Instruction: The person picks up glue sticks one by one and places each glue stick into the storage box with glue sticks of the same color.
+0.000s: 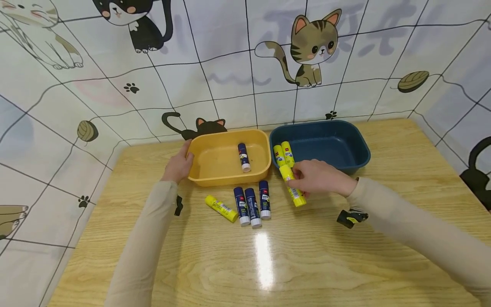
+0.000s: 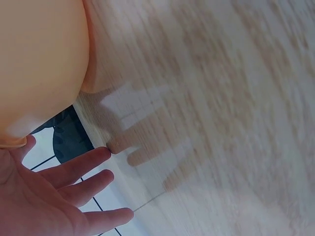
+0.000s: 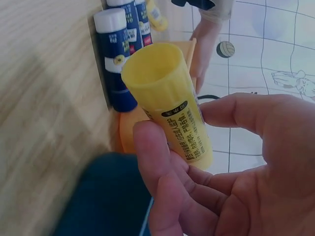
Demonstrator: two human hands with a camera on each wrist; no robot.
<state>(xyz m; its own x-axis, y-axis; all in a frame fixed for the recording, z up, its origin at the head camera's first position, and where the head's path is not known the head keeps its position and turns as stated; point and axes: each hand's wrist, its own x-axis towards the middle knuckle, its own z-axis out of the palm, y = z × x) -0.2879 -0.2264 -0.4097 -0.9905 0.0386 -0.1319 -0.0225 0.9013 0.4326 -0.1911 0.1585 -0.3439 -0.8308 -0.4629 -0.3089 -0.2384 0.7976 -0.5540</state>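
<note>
My right hand (image 1: 320, 177) pinches a yellow glue stick (image 1: 293, 187) between thumb and fingers, tilted at the near left corner of the dark blue bin (image 1: 330, 166). In the right wrist view, its hollow yellow end faces the camera. Two more yellow glue sticks (image 1: 284, 153) lie in that bin's left end. My left hand (image 1: 178, 165) rests against the left end of the orange bin (image 1: 226, 182); in the left wrist view its fingers (image 2: 81, 167) are spread and fairly straight. One navy glue stick (image 1: 243, 157) lies inside the orange bin.
On the wooden table (image 1: 215, 264), three navy glue sticks with white ends (image 1: 252, 208) lie side by side in front of the orange bin. A yellow glue stick (image 1: 221, 208) lies to their left. Behind the bins hangs a cat-patterned white cloth (image 1: 226, 76).
</note>
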